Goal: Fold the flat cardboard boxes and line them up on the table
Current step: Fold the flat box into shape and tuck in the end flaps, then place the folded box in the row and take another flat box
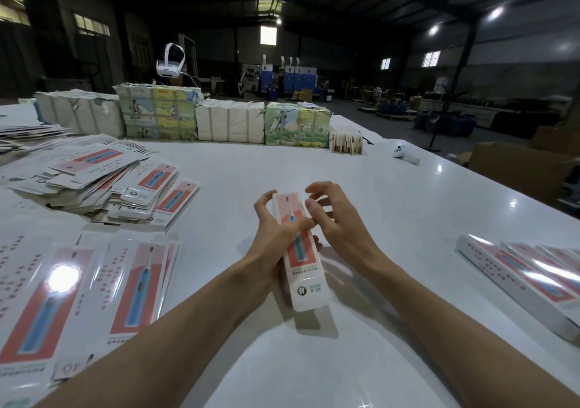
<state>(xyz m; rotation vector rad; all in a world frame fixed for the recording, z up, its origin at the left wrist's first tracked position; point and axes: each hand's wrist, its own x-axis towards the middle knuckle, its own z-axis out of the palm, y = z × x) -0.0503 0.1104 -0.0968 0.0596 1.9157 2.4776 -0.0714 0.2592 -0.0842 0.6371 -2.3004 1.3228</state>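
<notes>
Flat boxes (pixel 131 288) lie closest, on the left, not folded yet. Just past them the left hand (pixel 276 235) grips a box (pixel 306 285) that looks folded into shape, held above the white table (pixel 376 187) with the thumb over its front. The right hand (pixel 339 219) sits by the box's top with bent fingers (I cannot tell if it pinches the box or only touches it). Off to the right, a few finished boxes (pixel 527 279) lie side by side in a row. Farther back on the left is a big messy pile of flat ones (pixel 103 181). So I think only a little is done and lots is left.
</notes>
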